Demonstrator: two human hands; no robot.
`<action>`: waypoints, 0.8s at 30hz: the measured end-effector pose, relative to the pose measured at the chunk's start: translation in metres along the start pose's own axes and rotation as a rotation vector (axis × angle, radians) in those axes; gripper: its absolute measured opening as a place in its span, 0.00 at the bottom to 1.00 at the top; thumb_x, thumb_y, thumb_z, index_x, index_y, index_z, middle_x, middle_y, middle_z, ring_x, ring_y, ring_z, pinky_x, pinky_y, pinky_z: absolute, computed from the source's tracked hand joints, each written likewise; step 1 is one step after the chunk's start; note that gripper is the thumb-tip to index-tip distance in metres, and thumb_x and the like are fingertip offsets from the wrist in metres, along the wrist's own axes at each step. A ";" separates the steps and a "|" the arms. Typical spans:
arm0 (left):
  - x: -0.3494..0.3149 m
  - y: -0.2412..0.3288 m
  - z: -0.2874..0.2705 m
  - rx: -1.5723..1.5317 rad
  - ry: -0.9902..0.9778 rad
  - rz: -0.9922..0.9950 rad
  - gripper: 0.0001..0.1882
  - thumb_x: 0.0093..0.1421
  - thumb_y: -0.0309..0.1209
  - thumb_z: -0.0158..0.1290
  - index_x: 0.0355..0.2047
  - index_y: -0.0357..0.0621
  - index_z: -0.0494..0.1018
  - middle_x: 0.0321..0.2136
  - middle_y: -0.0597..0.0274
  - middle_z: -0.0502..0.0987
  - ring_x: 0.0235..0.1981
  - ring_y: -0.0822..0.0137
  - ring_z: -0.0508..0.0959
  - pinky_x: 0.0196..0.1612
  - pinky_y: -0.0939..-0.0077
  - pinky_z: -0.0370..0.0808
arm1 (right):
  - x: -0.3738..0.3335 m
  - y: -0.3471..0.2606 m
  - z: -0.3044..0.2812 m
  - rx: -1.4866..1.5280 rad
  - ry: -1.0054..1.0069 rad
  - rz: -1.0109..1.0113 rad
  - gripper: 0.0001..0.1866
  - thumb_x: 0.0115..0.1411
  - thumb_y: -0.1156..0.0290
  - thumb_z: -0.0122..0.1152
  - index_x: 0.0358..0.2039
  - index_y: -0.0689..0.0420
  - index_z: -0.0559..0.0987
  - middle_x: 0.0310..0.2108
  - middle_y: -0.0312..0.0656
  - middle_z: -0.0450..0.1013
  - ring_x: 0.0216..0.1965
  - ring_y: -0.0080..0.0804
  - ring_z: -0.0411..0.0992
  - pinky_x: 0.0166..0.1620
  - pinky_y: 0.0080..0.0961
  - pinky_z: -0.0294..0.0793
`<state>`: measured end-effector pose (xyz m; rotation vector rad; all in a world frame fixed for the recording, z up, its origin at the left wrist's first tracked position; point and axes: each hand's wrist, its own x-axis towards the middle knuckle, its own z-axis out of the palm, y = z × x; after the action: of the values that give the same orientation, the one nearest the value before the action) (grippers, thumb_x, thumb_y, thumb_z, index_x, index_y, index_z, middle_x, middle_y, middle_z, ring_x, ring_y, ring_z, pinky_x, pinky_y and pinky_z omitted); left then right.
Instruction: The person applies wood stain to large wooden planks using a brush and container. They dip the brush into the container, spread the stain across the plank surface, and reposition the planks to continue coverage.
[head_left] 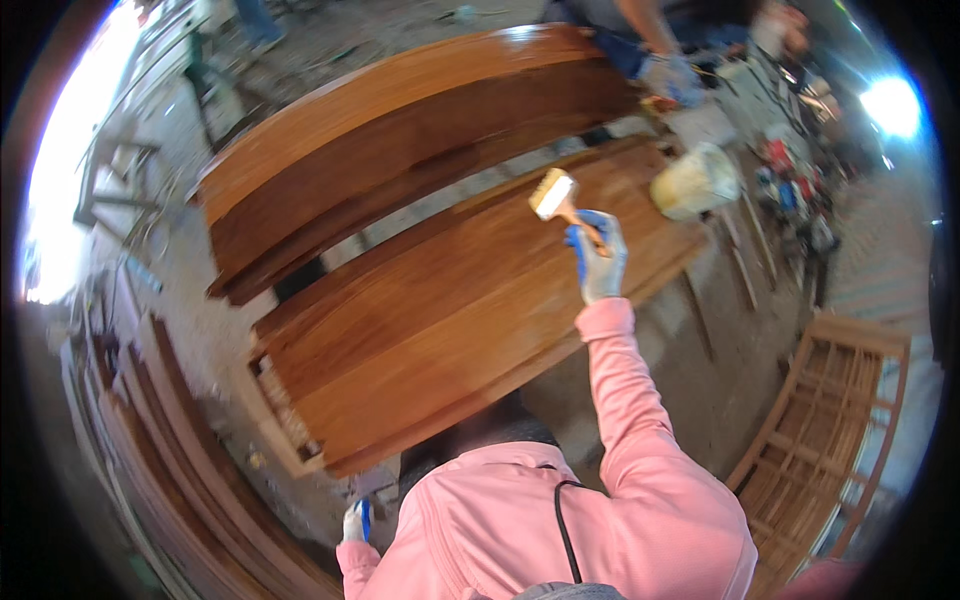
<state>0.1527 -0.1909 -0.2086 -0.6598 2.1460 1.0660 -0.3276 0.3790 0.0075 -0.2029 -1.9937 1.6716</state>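
In my right hand (601, 262), gloved in white and blue, is a flat, wide paintbrush (553, 195), gripped by its wooden handle. The brush is above a long, reddish-brown wooden panel (450, 330), its head tilted up to the left. At the panel's far right end stands a stained whitish bucket (697, 182). My left hand (356, 522), in the same kind of glove, hangs low beside my body, near the panel's front left corner. Its fingers are too small and partly hidden to make out.
Beyond the panel lies a second long, glossy wooden piece (420, 110). Another person's gloved hand (672, 80) is at its right end. Long boards (180, 450) are stacked on the left, and a slatted wooden frame (820, 430) lies at the right. Cluttered tools (795, 190) sit beyond the bucket.
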 end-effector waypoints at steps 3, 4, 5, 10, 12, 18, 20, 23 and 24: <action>0.007 0.025 0.020 -0.009 -0.036 0.151 0.09 0.61 0.34 0.50 0.35 0.42 0.75 0.33 0.48 0.79 0.36 0.46 0.78 0.39 0.58 0.74 | 0.049 -0.041 -0.142 -0.041 0.358 -0.113 0.09 0.61 0.78 0.58 0.42 0.58 0.74 0.36 0.38 0.73 0.30 0.22 0.73 0.32 0.22 0.77; 0.013 0.038 0.025 0.034 -0.047 0.216 0.09 0.62 0.33 0.49 0.36 0.42 0.75 0.33 0.48 0.79 0.36 0.47 0.78 0.40 0.58 0.74 | 0.068 -0.050 -0.181 -0.047 0.479 -0.184 0.10 0.61 0.81 0.57 0.43 0.60 0.74 0.37 0.37 0.73 0.29 0.23 0.72 0.35 0.21 0.75; 0.018 0.052 0.030 0.076 -0.057 0.282 0.09 0.62 0.32 0.48 0.36 0.42 0.75 0.34 0.48 0.79 0.36 0.47 0.79 0.40 0.59 0.75 | 0.091 -0.055 -0.215 -0.103 0.555 -0.223 0.09 0.61 0.80 0.58 0.42 0.60 0.75 0.36 0.38 0.75 0.32 0.25 0.74 0.38 0.24 0.75; 0.041 0.128 0.042 0.448 -0.131 0.478 0.11 0.63 0.31 0.47 0.41 0.42 0.76 0.35 0.51 0.80 0.35 0.54 0.79 0.40 0.63 0.75 | 0.222 -0.021 -0.298 -0.577 0.128 0.010 0.11 0.49 0.71 0.66 0.35 0.58 0.81 0.31 0.43 0.79 0.33 0.32 0.77 0.39 0.27 0.73; 0.039 0.157 0.047 0.443 -0.128 0.464 0.10 0.60 0.32 0.50 0.39 0.44 0.76 0.35 0.51 0.80 0.35 0.52 0.79 0.40 0.62 0.75 | 0.263 0.006 -0.294 -0.799 -0.094 0.027 0.15 0.42 0.66 0.69 0.33 0.55 0.83 0.29 0.43 0.80 0.30 0.34 0.77 0.36 0.29 0.74; 0.017 0.196 0.064 -0.410 -0.053 -0.249 0.14 0.61 0.34 0.50 0.42 0.39 0.76 0.36 0.55 0.80 0.35 0.62 0.79 0.41 0.71 0.74 | 0.307 0.036 -0.279 -1.119 -0.389 0.151 0.17 0.39 0.65 0.65 0.33 0.53 0.83 0.36 0.49 0.78 0.39 0.46 0.77 0.42 0.36 0.75; 0.011 0.194 0.069 -0.461 -0.061 -0.264 0.14 0.61 0.35 0.50 0.41 0.39 0.76 0.35 0.56 0.80 0.34 0.63 0.78 0.40 0.71 0.74 | 0.298 0.025 -0.294 -0.967 -0.308 0.008 0.12 0.42 0.68 0.65 0.30 0.56 0.82 0.31 0.46 0.79 0.33 0.41 0.77 0.38 0.32 0.76; 0.007 0.187 0.076 -0.293 -0.091 -0.230 0.13 0.61 0.36 0.50 0.40 0.40 0.76 0.33 0.58 0.79 0.33 0.64 0.78 0.38 0.71 0.73 | 0.274 0.001 -0.329 -0.358 -0.105 0.291 0.08 0.51 0.71 0.65 0.32 0.56 0.81 0.25 0.36 0.77 0.22 0.21 0.71 0.25 0.18 0.69; 0.006 0.185 0.079 -0.250 -0.098 -0.213 0.13 0.61 0.36 0.51 0.40 0.40 0.76 0.32 0.59 0.79 0.32 0.64 0.78 0.37 0.71 0.73 | 0.264 -0.006 -0.340 -0.247 0.002 0.315 0.08 0.55 0.71 0.65 0.36 0.55 0.82 0.24 0.33 0.76 0.19 0.14 0.68 0.21 0.12 0.65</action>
<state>0.0496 -0.0261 -0.1566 -0.9103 1.8282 1.2319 -0.3875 0.7891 0.1245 -0.6367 -2.2552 1.5966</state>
